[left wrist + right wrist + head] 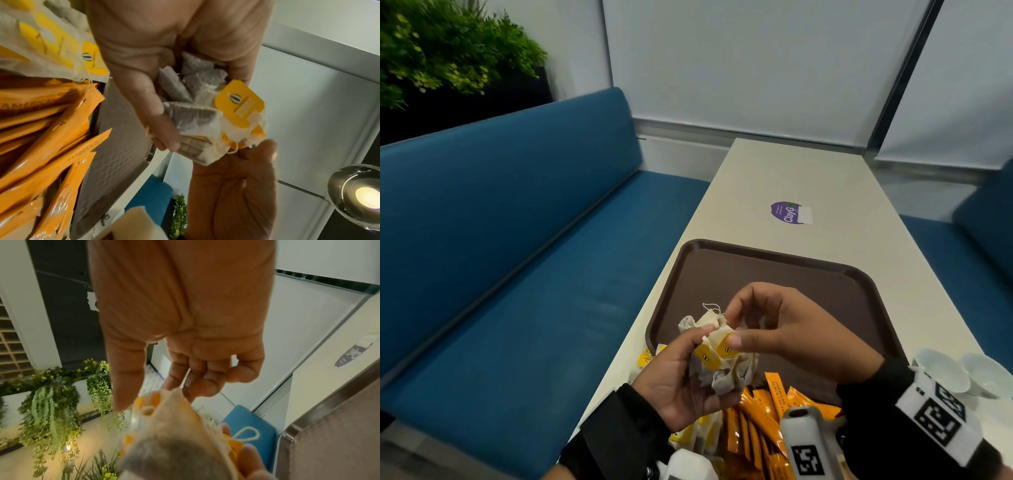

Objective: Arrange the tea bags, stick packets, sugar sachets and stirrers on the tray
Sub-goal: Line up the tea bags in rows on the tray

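A: Item one, the hands?
B: Left hand [681, 383], palm up, fingers curled round a bunch of tea bags [717, 356]. It is raised above the near left corner of the tray [774, 270]. Right hand [787, 329], thumb and forefinger pinching at the top of the same bunch; its other fingers loosely bent. Black sleeves and marker-printed wrist bands on both arms.

A: The bunch itself?
B: Several paper bags with dark contents, yellow tags [239, 104] and white strings, crumpled together. In the left wrist view they fill the left palm, one tag standing clear at the outer edge. The right wrist view is blurred close up; a loop of string shows there.

A: Tray?
B: Brown, rectangular, raised rim, lying on the pale surface [791, 171]. Its far part is bare.

A: Other stock?
B: Orange stick packets [756, 421], a loose heap at the tray's near edge, some lying on it, printed "AMERICAN BLACK COFFEE". More yellow-tagged tea bags [51, 43] lie beside that heap, and a few off the tray's left edge [647, 358].

A: Sugar sachets, stirrers?
B: Cannot tell from these views.

A: Remainder?
B: Two small white cups [962, 375] just right of the tray; a purple sticker [787, 213] further along the surface; blue bench [517, 240] at left; green plants [448, 51] behind it.
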Tool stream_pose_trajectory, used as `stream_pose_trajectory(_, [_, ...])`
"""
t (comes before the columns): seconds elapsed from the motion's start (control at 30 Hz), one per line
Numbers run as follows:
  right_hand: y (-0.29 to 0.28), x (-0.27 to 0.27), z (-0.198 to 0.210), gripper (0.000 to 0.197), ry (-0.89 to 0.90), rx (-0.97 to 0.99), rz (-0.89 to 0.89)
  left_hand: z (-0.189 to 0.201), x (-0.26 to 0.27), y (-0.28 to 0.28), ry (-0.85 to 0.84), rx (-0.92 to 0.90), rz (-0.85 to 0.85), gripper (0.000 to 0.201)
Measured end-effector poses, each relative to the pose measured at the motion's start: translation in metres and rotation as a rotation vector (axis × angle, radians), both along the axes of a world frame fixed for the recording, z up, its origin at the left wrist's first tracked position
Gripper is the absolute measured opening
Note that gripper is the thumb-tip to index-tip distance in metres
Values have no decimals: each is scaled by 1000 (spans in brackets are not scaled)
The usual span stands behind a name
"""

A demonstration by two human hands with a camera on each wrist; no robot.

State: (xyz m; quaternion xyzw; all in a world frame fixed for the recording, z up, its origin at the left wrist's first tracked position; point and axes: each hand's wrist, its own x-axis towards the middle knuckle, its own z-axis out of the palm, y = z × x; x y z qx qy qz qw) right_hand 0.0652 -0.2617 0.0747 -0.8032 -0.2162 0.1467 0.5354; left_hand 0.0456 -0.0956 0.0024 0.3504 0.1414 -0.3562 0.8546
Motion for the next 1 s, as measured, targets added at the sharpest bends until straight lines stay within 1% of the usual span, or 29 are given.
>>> stream_pose_trajectory(0.07, [2,0,-2,19,-6,-77,-24,1,1,1,-11,18,10,35])
stream_pose_trajectory(0.13, [3,0,-5,15,-17,-76,-58,0,3,2,-9,22,20,35])
stream_pose_trajectory(0.27, [0,-1,-7,13,-1,86,-106,-1,3,4,-2,48,33,32])
stream_pose_trajectory(0.4, [-1,1,-2,18,23,236,-141,-2,2,5,38,31,39,32])
stream_pose_trajectory(0.47, [-1,5,3,16,21,252,-180,-2,1,4,55,26,24,32])
stream_pose_trajectory(0.57, [-6,17,11,7,16,250,-238,2,1,4,62,29,13,31])
stream_pose_trajectory(0.6, [-7,23,12,11,23,249,-259,3,2,5,64,30,14,31])
stream_pose_trajectory(0.67, [-8,39,12,18,31,198,-314,3,3,9,68,31,19,31])
stream_pose_trajectory(0.73, [-4,59,8,20,19,106,-377,1,7,16,70,28,23,34])
stream_pose_trajectory(0.8, [2,86,1,18,-9,-5,-431,-1,12,22,80,24,30,36])
stream_pose_trajectory(0.9, [16,133,-14,15,-42,-124,-462,-4,20,29,77,30,55,38])
stream_pose_trajectory(1.0, [31,183,-38,8,-42,-249,-467,-4,27,32,83,19,79,33])
